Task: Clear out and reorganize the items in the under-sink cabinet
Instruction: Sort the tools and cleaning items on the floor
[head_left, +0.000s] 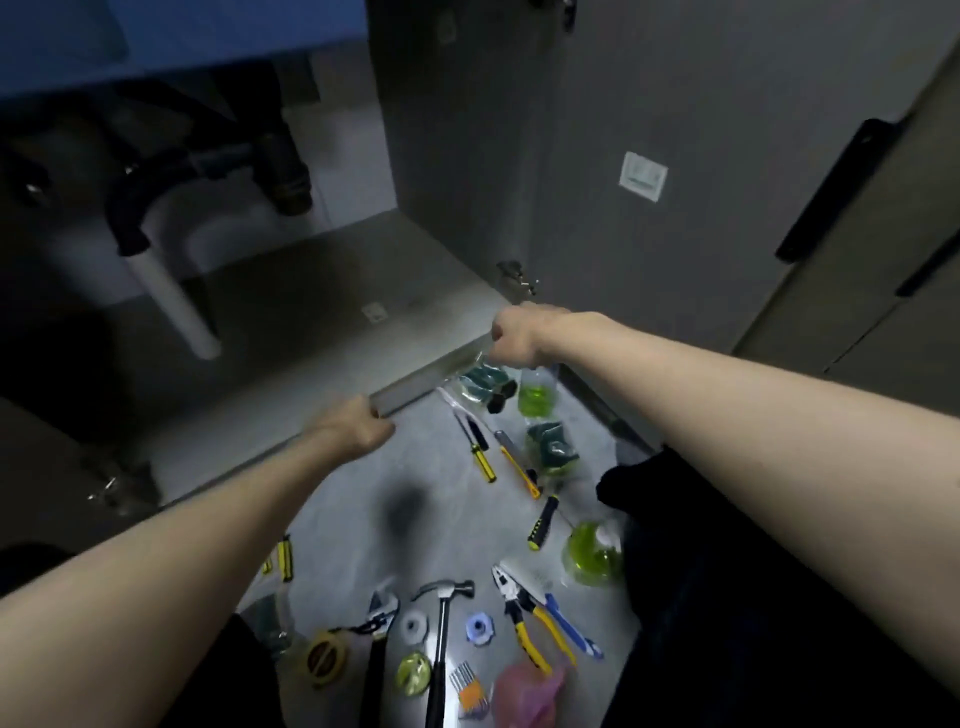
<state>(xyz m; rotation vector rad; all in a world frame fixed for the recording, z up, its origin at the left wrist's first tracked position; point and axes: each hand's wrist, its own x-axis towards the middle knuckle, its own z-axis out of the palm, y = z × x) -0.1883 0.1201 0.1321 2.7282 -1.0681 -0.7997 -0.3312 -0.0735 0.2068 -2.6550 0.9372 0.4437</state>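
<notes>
Hammer lies on the floor (before the cabinet), pliers right.

Bare forearms, dark trousers

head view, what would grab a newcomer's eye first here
Two bare forearms reach forward: the left hand and right hand both grip the front edge of the cabinet floor. Below them, tools litter the grey floor: a hammer, pliers and bright green bottles.
</notes>
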